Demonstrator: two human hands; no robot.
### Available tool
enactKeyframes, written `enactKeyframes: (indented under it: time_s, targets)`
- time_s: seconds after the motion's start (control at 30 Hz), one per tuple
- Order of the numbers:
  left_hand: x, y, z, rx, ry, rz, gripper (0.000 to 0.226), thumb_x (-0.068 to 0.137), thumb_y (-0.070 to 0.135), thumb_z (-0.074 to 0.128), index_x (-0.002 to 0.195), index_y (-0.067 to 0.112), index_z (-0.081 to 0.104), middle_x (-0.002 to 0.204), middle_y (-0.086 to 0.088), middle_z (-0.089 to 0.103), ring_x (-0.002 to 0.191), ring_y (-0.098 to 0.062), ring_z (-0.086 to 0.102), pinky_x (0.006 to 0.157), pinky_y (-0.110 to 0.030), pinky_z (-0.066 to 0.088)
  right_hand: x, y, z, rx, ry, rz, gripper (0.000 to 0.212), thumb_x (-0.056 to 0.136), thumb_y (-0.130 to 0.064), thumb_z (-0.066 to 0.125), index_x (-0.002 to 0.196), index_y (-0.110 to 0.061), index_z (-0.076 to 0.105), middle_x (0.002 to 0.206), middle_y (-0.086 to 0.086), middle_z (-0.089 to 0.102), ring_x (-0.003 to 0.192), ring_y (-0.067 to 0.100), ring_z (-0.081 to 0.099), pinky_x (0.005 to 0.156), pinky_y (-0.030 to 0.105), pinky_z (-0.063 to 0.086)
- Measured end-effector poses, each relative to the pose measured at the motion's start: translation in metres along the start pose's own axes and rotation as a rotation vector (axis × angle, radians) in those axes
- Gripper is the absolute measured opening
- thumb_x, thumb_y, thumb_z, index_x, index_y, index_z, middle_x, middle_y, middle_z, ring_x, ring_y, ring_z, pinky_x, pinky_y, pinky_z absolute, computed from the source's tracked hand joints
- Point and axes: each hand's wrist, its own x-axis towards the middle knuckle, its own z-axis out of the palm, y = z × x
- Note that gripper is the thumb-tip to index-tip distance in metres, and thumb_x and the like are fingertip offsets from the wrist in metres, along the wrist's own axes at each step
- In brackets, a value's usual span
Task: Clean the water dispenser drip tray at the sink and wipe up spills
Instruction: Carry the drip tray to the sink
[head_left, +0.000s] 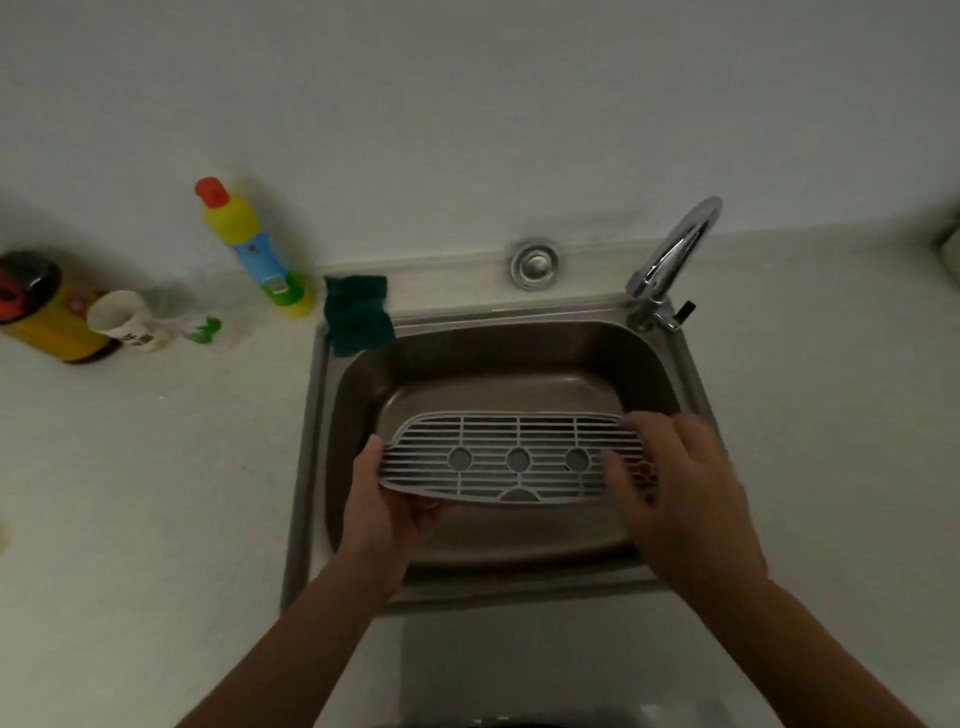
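Grey tray (498, 435) above sink (349, 400): left hand (378, 512) grips one end, fingers hidden beneath; right hand (680, 483), spread, covers the other.

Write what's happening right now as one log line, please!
drip tray: over sink | left hand: grips left end | right hand: rests on right end | faucet: no water seen | green cloth: on sink rim

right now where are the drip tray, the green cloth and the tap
drip tray (518, 431): head view, centre bar of its grille
green cloth (358, 314): head view, its middle
tap (675, 245): head view, curved spout
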Motion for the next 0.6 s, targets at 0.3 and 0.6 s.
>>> enactKeyframes:
  time_s: [0.3, 0.6]
  targets:
    - [0.009, -0.025, 0.041, -0.077, 0.127, 0.067, 0.061, 0.1, 0.063, 0.038, 0.127, 0.02, 0.071, 0.125, -0.016, 0.074, 0.115, -0.033, 0.071, 0.096, -0.053, 0.057, 0.06, 0.006, 0.032, -0.165, -0.495, -0.472, 0.055, 0.098, -0.061, 0.034, 0.132, -0.027, 0.061, 0.109, -0.001, 0.07, 0.099, 0.019, 0.063, 0.091, 0.042, 0.052]
    - [0.027, -0.03, 0.043, -0.064, 0.166, 0.037, 0.058, 0.101, 0.059, 0.041, 0.13, 0.015, 0.067, 0.119, -0.016, 0.076, 0.111, -0.032, 0.073, 0.084, -0.048, 0.061, 0.097, 0.006, 0.048, -0.225, -0.762, -0.487, 0.033, 0.098, -0.06, 0.047, 0.113, -0.031, 0.055, 0.104, -0.004, 0.069, 0.091, 0.019, 0.063, 0.08, 0.04, 0.05]
